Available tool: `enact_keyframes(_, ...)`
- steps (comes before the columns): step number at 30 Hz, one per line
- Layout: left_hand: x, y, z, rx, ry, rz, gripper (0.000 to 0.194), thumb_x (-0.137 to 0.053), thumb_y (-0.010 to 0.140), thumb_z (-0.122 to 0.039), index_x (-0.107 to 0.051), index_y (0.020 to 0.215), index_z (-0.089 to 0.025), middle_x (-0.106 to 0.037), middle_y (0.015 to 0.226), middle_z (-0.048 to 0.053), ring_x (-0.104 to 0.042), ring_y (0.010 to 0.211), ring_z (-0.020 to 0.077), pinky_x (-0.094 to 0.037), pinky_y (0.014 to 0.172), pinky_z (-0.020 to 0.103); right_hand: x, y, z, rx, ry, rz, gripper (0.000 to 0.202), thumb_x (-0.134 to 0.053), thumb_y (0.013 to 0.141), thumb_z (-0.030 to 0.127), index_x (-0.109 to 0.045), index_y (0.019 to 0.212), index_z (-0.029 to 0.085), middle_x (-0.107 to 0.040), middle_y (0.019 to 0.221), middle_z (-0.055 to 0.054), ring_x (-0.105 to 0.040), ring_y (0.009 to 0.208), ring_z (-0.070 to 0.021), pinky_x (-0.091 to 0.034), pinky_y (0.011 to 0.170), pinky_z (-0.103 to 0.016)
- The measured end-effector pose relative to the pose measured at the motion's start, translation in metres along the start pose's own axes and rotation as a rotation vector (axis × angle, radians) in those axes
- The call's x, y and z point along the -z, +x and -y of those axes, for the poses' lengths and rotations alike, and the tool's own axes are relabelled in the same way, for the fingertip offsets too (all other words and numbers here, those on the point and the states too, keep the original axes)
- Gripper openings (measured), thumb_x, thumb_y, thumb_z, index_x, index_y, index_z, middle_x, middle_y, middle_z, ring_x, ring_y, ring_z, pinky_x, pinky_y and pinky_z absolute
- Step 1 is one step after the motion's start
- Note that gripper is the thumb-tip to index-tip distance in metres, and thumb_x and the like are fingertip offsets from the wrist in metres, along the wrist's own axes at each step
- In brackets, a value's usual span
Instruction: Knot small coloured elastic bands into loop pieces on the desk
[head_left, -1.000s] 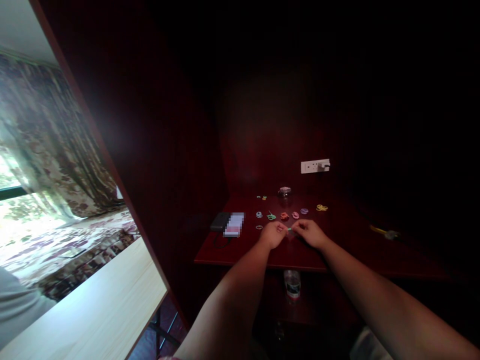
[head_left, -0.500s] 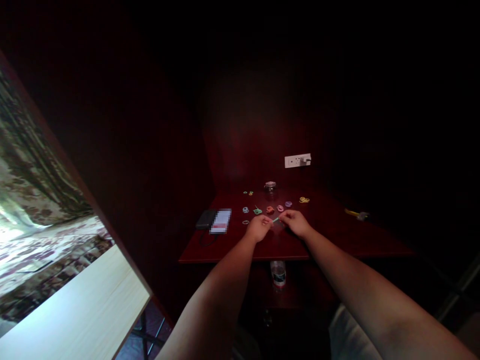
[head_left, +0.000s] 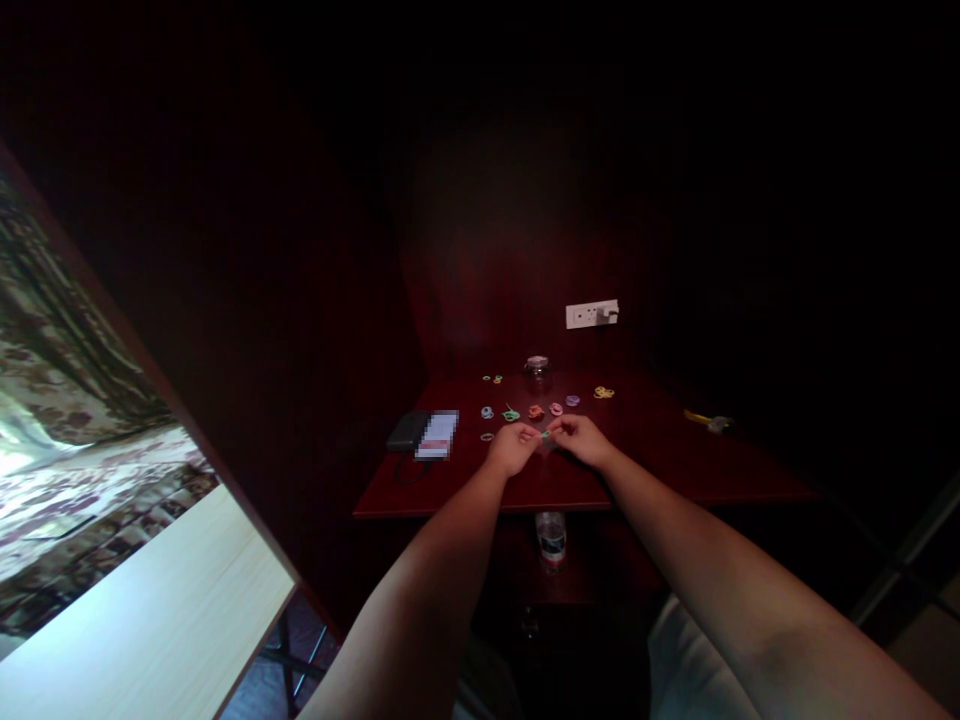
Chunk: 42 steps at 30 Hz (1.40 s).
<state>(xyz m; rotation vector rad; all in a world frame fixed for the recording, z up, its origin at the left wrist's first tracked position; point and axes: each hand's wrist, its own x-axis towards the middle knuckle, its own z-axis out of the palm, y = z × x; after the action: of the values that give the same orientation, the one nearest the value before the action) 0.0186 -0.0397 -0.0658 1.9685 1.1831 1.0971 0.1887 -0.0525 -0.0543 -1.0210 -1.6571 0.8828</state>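
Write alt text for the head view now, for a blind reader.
A person's left hand and right hand pinch a small green band over a reddish desk. Beyond them are small coloured loops and a lidded jar.

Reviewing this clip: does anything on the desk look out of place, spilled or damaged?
Nothing looks spilled or damaged. One oddity: the phone-like slab beside the dark object at the desk's left shows as coarse blocks, unlike its surroundings. Left hand and right hand hold a small green piece normally.

wide gap, right hand point(head_left: 584, 441) to tool point(head_left: 708, 421)
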Motion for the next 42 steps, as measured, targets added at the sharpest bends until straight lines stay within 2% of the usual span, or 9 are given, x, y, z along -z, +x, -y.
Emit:
enact_keyframes(4,0.001,-0.001,-0.002,-0.005,-0.002,0.005,0.017,-0.058,0.073,-0.024,-0.064,0.081,-0.011,-0.066,0.075,0.007,-0.059,0.066,0.0124,-0.047,0.064,0.024,0.0,-0.001,-0.002,0.023,-0.013,0.037,0.025,-0.064,0.061,0.034,-0.061,0.073,0.012,-0.058,0.058,-0.001,-0.048,0.051,-0.01,-0.038,0.05,-0.022)
enact_keyframes(9,0.002,-0.004,-0.007,0.003,-0.003,0.011,0.016,-0.06,0.071,-0.024,-0.064,0.08,-0.011,-0.065,0.071,0.006,-0.058,0.063,0.0117,-0.046,0.061,0.023,0.001,-0.002,0.001,0.038,-0.089,0.001,0.023,-0.062,0.064,0.034,-0.062,0.067,0.012,-0.057,0.055,-0.001,-0.047,0.05,-0.01,-0.036,0.049,-0.022)
enact_keyframes(19,-0.001,-0.004,-0.01,0.036,-0.12,0.014,0.016,-0.065,0.065,-0.017,-0.06,0.078,-0.009,-0.063,0.069,0.005,-0.057,0.061,0.01,-0.046,0.06,0.022,0.002,-0.002,0.001,0.028,-0.109,0.005,0.023,-0.063,0.062,0.034,-0.064,0.068,0.012,-0.059,0.056,-0.001,-0.048,0.051,-0.0106,-0.037,0.05,-0.022)
enact_keyframes(28,-0.001,-0.004,-0.009,0.023,-0.113,0.016,0.019,-0.068,0.065,-0.021,-0.06,0.077,-0.009,-0.062,0.068,0.005,-0.056,0.06,0.0098,-0.046,0.059,0.023,0.004,-0.002,0.0,0.016,-0.21,-0.001,0.02,-0.065,0.061,0.032,-0.062,0.06,0.013,-0.061,0.056,-0.001,-0.049,0.052,-0.0108,-0.036,0.05,-0.022)
enact_keyframes(42,0.001,-0.006,-0.011,-0.022,-0.092,0.048,0.016,-0.064,0.064,-0.014,-0.06,0.08,-0.009,-0.063,0.069,0.005,-0.057,0.061,0.0107,-0.047,0.06,0.023,0.003,-0.001,-0.002,0.024,-0.19,0.022,0.034,-0.069,0.056,0.044,-0.056,0.054,0.013,-0.057,0.052,0.0,-0.044,0.048,-0.0087,-0.032,0.047,-0.021)
